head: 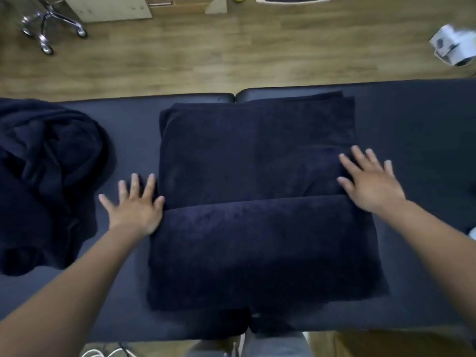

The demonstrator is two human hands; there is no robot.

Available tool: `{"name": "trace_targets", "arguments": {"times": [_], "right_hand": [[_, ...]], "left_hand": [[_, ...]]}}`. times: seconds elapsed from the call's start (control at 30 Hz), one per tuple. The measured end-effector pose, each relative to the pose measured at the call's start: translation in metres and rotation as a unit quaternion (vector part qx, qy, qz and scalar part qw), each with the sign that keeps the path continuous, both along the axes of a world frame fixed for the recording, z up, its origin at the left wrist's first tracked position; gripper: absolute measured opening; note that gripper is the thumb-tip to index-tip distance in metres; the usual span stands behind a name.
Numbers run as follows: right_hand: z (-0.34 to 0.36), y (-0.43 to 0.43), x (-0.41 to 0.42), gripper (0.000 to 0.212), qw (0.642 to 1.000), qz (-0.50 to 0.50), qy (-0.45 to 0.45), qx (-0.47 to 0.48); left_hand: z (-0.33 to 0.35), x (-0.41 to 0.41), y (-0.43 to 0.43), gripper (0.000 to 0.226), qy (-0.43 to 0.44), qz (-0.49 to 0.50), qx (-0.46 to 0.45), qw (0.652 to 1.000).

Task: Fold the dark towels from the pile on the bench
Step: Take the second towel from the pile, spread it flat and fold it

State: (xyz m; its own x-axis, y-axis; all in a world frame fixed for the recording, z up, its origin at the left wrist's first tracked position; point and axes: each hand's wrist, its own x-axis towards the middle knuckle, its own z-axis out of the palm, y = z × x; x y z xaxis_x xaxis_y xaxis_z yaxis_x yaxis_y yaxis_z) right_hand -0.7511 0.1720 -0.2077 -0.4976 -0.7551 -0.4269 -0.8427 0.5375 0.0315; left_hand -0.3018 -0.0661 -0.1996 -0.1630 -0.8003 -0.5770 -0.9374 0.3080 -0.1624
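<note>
A dark navy towel (257,155) lies flat in the middle of the dark padded bench (417,119). Its near part is folded up over itself, and the folded edge runs across at mid-height. My left hand (134,204) lies flat with spread fingers at the towel's left edge, where the fold ends. On the towel's right side, my right hand (371,179) presses flat with straight fingers just above the fold. A rumpled pile of dark towels (49,166) sits on the bench at the left.
Beyond the bench is a wooden floor with a chrome chair base (49,27) at the far left, a pale cabinet (108,9) and a white box (453,47) at the far right. White cables (103,353) lie on the floor near my legs.
</note>
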Motion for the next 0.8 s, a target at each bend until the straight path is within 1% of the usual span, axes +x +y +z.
{"name": "trace_targets", "arguments": {"times": [0.03, 0.07, 0.1, 0.13, 0.17, 0.2, 0.23, 0.27, 0.3, 0.33, 0.37, 0.4, 0.47, 0.5, 0.57, 0.6, 0.7, 0.77, 0.8], "right_hand": [[0.007, 0.002, 0.007, 0.059, 0.999, -0.043, -0.011, -0.031], [0.014, 0.005, 0.024, 0.058, 0.993, -0.061, -0.023, -0.094], [0.02, 0.011, 0.047, 0.057, 0.986, -0.062, -0.037, -0.153], [0.022, 0.021, 0.07, 0.057, 0.979, -0.062, -0.052, -0.186], [0.022, 0.034, 0.09, 0.058, 0.975, -0.085, -0.072, -0.194], [0.02, 0.049, 0.106, 0.063, 0.969, -0.133, -0.091, -0.189], [0.019, 0.066, 0.116, 0.068, 0.956, -0.205, -0.109, -0.181], [0.019, 0.081, 0.123, 0.072, 0.934, -0.28, -0.125, -0.182], [0.02, 0.094, 0.128, 0.073, 0.908, -0.344, -0.144, -0.188], [0.022, 0.103, 0.132, 0.071, 0.886, -0.386, -0.163, -0.2], [0.025, 0.109, 0.137, 0.067, 0.873, -0.404, -0.179, -0.205], [0.028, 0.114, 0.144, 0.064, 0.873, -0.403, -0.187, -0.202], [0.029, 0.121, 0.15, 0.064, 0.891, -0.382, -0.164, -0.182], [0.029, 0.123, 0.149, 0.066, 0.899, -0.382, -0.14, -0.165], [0.03, 0.125, 0.147, 0.071, 0.896, -0.404, -0.124, -0.135], [0.03, 0.125, 0.147, 0.07, 0.888, -0.416, -0.143, -0.134], [0.037, 0.126, 0.15, 0.059, 0.857, -0.438, -0.229, -0.143], [0.043, 0.134, 0.151, 0.056, 0.857, -0.43, -0.25, -0.137], [0.046, 0.141, 0.151, 0.056, 0.861, -0.421, -0.258, -0.125]], "left_hand": [[0.01, 0.004, -0.001, 0.062, 0.019, 0.018, -0.012, 1.0], [0.018, 0.005, 0.005, 0.062, 0.062, 0.017, -0.038, 0.997], [0.026, 0.003, 0.017, 0.062, 0.116, 0.017, -0.062, 0.991], [0.029, 0.004, 0.034, 0.061, 0.168, 0.035, -0.071, 0.983], [0.029, 0.008, 0.054, 0.062, 0.213, 0.079, -0.057, 0.972], [0.026, 0.015, 0.076, 0.064, 0.247, 0.137, -0.023, 0.959], [0.021, 0.025, 0.098, 0.067, 0.278, 0.19, 0.01, 0.942], [0.018, 0.034, 0.119, 0.066, 0.303, 0.229, 0.032, 0.925], [0.015, 0.043, 0.135, 0.059, 0.325, 0.266, 0.044, 0.906], [0.015, 0.048, 0.146, 0.048, 0.342, 0.308, 0.055, 0.886], [0.016, 0.053, 0.155, 0.038, 0.354, 0.344, 0.066, 0.867], [0.018, 0.055, 0.159, 0.032, 0.363, 0.369, 0.073, 0.852], [0.021, 0.056, 0.157, 0.026, 0.381, 0.38, 0.084, 0.839], [0.024, 0.055, 0.151, 0.025, 0.386, 0.377, 0.092, 0.837], [0.027, 0.056, 0.137, 0.025, 0.38, 0.362, 0.116, 0.843], [0.028, 0.057, 0.133, 0.024, 0.379, 0.357, 0.13, 0.844], [0.033, 0.06, 0.131, 0.018, 0.385, 0.352, 0.161, 0.838], [0.038, 0.063, 0.138, 0.022, 0.399, 0.348, 0.167, 0.832], [0.039, 0.068, 0.142, 0.026, 0.411, 0.354, 0.171, 0.822]]}}
